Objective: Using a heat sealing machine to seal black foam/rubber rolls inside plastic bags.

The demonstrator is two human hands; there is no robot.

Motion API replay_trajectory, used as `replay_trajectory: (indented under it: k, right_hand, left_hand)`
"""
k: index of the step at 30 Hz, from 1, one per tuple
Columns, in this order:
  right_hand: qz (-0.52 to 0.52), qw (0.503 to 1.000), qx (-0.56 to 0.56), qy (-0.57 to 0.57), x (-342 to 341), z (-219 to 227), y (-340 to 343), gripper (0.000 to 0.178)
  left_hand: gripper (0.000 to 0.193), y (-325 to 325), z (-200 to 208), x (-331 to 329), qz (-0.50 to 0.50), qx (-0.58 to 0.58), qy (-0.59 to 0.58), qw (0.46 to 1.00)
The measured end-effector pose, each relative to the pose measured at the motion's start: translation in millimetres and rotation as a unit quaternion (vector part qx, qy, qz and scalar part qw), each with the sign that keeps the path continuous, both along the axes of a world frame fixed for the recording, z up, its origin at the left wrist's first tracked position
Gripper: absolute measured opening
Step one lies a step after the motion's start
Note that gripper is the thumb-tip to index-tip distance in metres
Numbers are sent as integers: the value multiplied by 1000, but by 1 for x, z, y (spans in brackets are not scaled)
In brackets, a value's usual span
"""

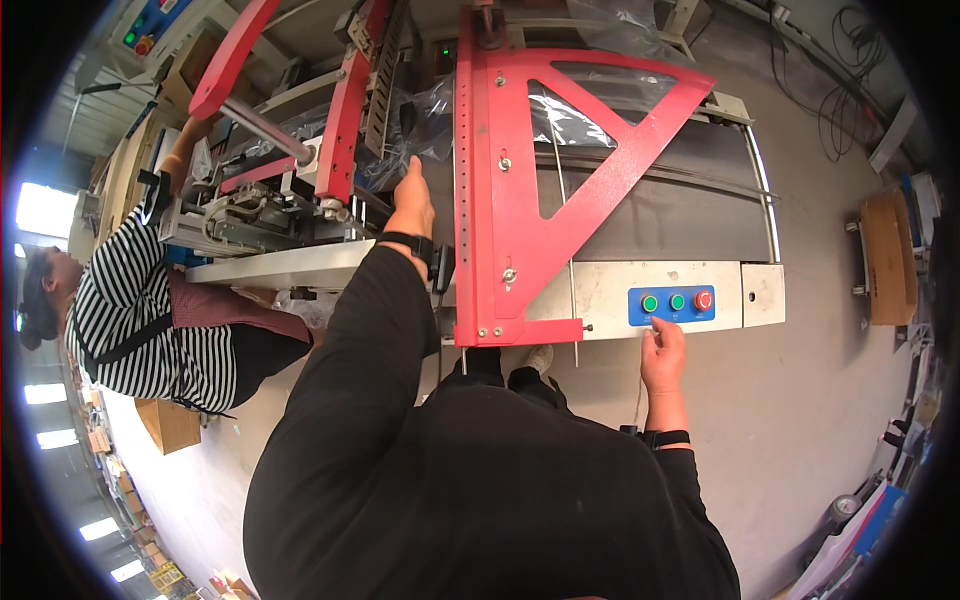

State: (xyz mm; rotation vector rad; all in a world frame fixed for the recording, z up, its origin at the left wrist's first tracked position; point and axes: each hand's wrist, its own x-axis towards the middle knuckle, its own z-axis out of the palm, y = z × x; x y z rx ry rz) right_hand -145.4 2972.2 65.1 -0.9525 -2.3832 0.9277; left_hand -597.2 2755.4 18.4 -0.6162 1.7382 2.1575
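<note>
Black top (490,470) is filling 6 o'clock, nearest camera; left hand (412,205) is sitting at 11, thumb up, beside the red frame (505,220); its fingers are partly hiding, so can't tell if it's gripping; clear film (432,110) is lying just past it, 11 to 12; right hand (664,355) is hovering between 3 and 4, half-curled and narrow, one fingertip at the lower edge of the blue panel (663,306), just below the left green button (649,303); can't tell whether it's pressing or holding anything; red button (703,299) is sitting at the panel's right end; grey bed (690,210) is spanning 2; co-worker (125,315) is standing at 9, one arm extending toward 10.
</note>
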Motion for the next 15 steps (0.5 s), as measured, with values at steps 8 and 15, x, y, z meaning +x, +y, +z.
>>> replay_trajectory:
  k: [8,15]
  right_hand:
    - [15,999,-9,-36,-1,1,-1,23]
    - [30,996,-49,-63,-6,-2,2,24]
  left_hand:
    - [62,4,-28,-66,50,47,-86,994]
    - [51,-20,-90,-93,-82,-205,-106,970]
